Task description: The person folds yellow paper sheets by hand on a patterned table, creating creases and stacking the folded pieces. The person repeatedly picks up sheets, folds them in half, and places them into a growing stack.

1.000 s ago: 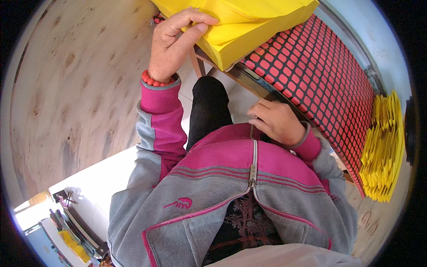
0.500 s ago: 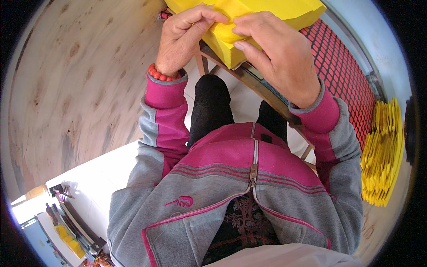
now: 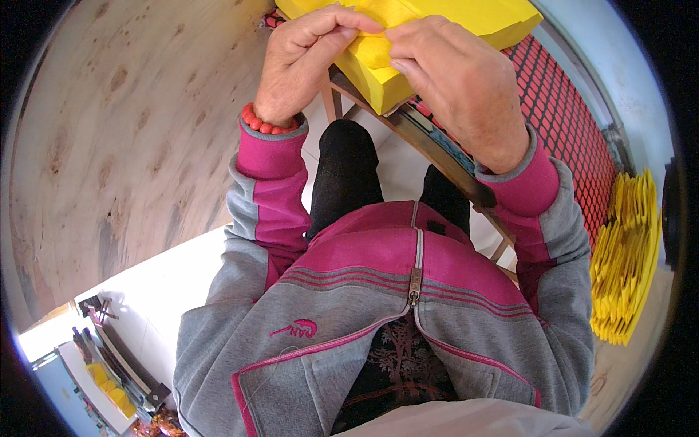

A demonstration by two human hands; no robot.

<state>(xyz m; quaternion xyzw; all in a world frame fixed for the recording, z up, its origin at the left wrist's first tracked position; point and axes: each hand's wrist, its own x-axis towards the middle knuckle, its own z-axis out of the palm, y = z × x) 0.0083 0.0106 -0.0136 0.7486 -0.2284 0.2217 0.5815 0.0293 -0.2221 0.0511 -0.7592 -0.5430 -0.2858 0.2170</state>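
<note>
Both hands meet over a bright yellow paper-like block or stack (image 3: 502,20) at the top of the view, partly cut off by the frame. My left hand (image 3: 302,62), with red beads at the wrist, pinches the edge of a folded yellow sheet (image 3: 373,52) between thumb and forefinger. From the other side, my right hand (image 3: 466,91) is closed on the same sheet, its thumb and forefinger close to the left fingertips. The sheet bulges a little below the fingers. Whether it is joined to the yellow block beneath I cannot tell.
A wooden bench or table frame (image 3: 429,142) supports the yellow block, with a red-and-black netted cloth (image 3: 557,102) beside it. Many folded yellow pieces (image 3: 625,258) stand stacked at the right. A large wooden board (image 3: 131,146) fills the left.
The right thumb has drawn in closer to its forefinger on the yellow sheet. The view has shifted slightly, and the left hand keeps nearly the same pinch.
</note>
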